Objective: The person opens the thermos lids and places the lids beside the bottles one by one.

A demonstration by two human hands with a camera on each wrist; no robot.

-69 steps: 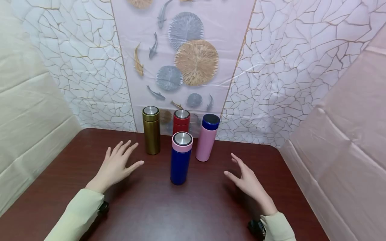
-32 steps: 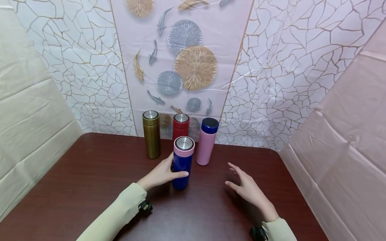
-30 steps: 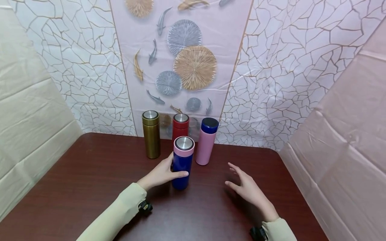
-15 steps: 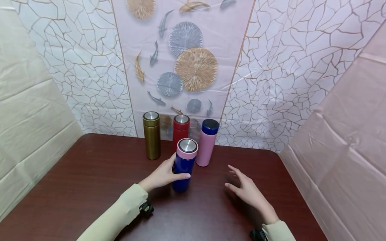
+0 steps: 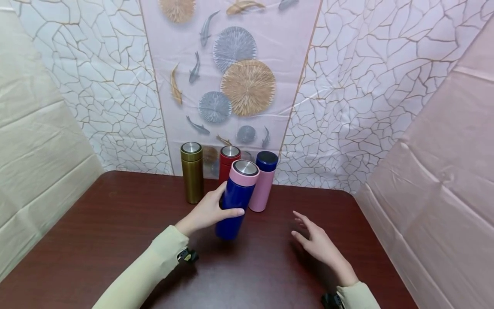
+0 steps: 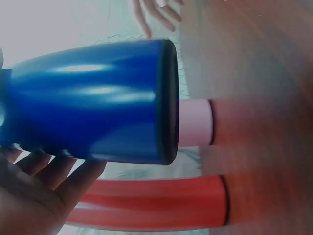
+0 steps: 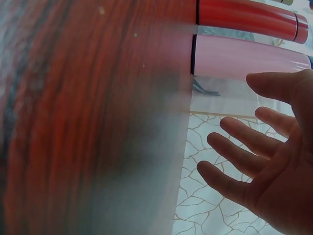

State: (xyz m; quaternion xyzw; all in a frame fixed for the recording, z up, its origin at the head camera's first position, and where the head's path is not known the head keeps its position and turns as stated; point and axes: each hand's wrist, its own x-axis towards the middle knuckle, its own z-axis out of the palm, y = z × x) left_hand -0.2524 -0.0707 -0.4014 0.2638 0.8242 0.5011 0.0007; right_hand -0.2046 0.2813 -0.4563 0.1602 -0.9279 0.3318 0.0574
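My left hand grips a blue thermos flask with a pink collar and a steel-topped lid. The flask leans to the right, and its base looks lifted off the table. In the left wrist view the blue flask lies across the picture, fingers curled below it. Behind it stand a red flask, partly hidden, and a pink flask with a dark blue lid. A gold flask is upright to the left. My right hand holds nothing, its fingers spread, over the table's right side.
The dark red-brown table has its back edge against a patterned cloth wall. Pale cloth panels rise at both sides. In the right wrist view, the pink flask stands beyond the right hand's thumb.
My left hand came in from the left and took hold of the blue flask. Since half a second ago the flask has risen and tilted further right. The right hand stays about where it was.
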